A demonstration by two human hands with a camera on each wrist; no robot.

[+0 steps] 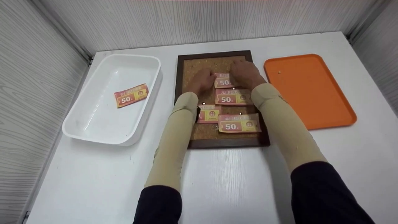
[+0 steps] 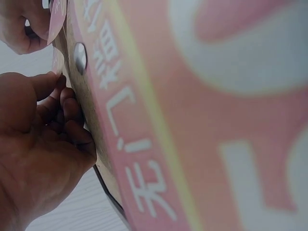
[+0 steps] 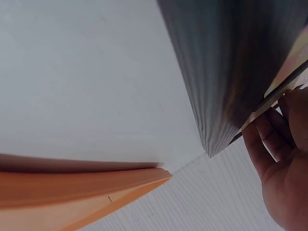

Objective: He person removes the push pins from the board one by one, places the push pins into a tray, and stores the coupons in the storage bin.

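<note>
Seen from my remote post, the left hand (image 1: 203, 80) pinches the left end of a red-and-yellow upper coupon (image 1: 222, 81) between thumb and finger, its other fingers curled toward the palm in my left wrist view. Opposite, the right hand (image 1: 245, 73) bends over the coupon's right end, thumb and fingertip drawn together at its edge; whether a pin is also between them, I cannot tell. The upper coupon sits over the upper right part of a dark-framed cork board (image 1: 196, 63).

Just below it on the board I see a second coupon (image 1: 233, 97), with a metal pin (image 1: 233, 88) at its top edge. Nearer me is a bottom coupon (image 1: 239, 123), with another pin (image 1: 240, 113) at its top edge, and just left of that a fourth coupon (image 1: 213, 114), partly hidden by the left forearm in its cream sleeve (image 1: 174, 133).

Right of the board, an orange tray (image 1: 323, 102) carries a single small pin (image 1: 279, 72) near its upper left corner. To the left, a white tub (image 1: 93, 102) holds a loose, tilted coupon (image 1: 131, 95) by its right wall. All stand on a white counter (image 1: 230, 180) before pale wood-grain panels (image 1: 199, 25).
</note>
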